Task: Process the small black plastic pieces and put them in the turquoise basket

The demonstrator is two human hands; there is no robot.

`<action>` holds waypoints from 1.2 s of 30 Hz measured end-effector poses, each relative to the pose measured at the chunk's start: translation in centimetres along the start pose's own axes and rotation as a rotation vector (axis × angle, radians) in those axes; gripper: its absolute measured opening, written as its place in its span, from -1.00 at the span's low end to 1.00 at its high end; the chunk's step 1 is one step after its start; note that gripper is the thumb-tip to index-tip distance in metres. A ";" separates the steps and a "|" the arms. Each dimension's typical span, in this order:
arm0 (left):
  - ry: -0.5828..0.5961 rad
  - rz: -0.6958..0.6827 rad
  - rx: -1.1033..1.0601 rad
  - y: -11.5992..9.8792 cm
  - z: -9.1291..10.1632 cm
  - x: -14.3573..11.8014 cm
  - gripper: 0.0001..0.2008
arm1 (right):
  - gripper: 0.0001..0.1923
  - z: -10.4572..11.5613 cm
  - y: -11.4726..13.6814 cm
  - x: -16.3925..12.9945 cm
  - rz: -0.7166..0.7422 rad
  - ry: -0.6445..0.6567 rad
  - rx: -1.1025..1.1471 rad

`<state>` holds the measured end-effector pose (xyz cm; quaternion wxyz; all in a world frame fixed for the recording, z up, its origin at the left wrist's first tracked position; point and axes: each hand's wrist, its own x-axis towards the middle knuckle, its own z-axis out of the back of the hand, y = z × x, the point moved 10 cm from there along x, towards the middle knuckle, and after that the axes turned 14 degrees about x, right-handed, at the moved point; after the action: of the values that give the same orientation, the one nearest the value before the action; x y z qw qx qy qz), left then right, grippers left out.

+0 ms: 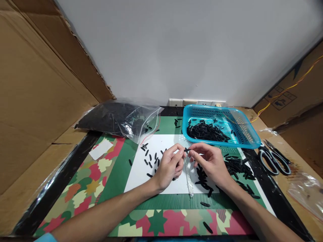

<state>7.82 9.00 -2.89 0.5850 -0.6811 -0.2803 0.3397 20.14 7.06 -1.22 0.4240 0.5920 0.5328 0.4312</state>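
My left hand point(169, 165) and my right hand point(210, 162) meet over a white sheet point(141, 171). Together they pinch a small black piece point(187, 150) between their fingertips. My left hand also grips the top of a narrow clear plastic sleeve point(188, 178), which hangs down to the sheet. Loose black pieces point(151, 158) lie scattered left of my left hand. A pile of the same black pieces point(236, 166) sits beside and under my right hand.
A blue plastic basket point(248, 143) with black pieces stands at the back right. A clear zip bag point(118, 117) full of black pieces lies at the back left. Scissors point(274, 159) rest at the right. Cardboard walls point(37, 84) flank the patterned mat point(85, 188).
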 end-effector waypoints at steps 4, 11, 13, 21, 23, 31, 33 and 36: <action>-0.008 0.006 -0.003 -0.1 0.1 0.0 -0.65 | -0.73 -0.1 0.1 0.0 0.000 0.003 0.005; -0.022 -0.009 0.005 -0.2 0.2 -0.1 -0.67 | -0.69 -0.2 0.2 0.0 0.000 0.004 -0.003; -0.024 -0.013 0.006 -0.2 0.2 -0.1 -0.67 | -0.70 -0.2 0.3 0.0 0.003 0.003 -0.004; -0.033 0.004 0.001 -0.1 0.2 -0.1 -0.65 | -0.70 -0.2 0.5 0.0 0.000 -0.006 0.040; -0.032 0.009 0.006 -0.1 0.2 -0.1 -0.65 | -0.70 -0.2 0.6 0.0 0.008 -0.007 0.039; -0.025 0.003 -0.002 -0.2 0.1 -0.3 -0.67 | -0.73 -0.1 0.6 -0.2 0.018 -0.007 0.011; -0.025 0.001 -0.007 -0.1 0.1 -0.2 -0.67 | -0.71 -0.1 0.7 -0.1 0.020 -0.010 -0.002; -0.020 -0.003 -0.006 0.0 0.1 -0.1 -0.66 | -0.69 -0.1 0.9 0.0 0.029 -0.012 -0.018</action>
<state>7.65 8.95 -2.84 0.5806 -0.6790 -0.2882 0.3447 20.27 6.99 -0.34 0.4262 0.5986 0.5175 0.4383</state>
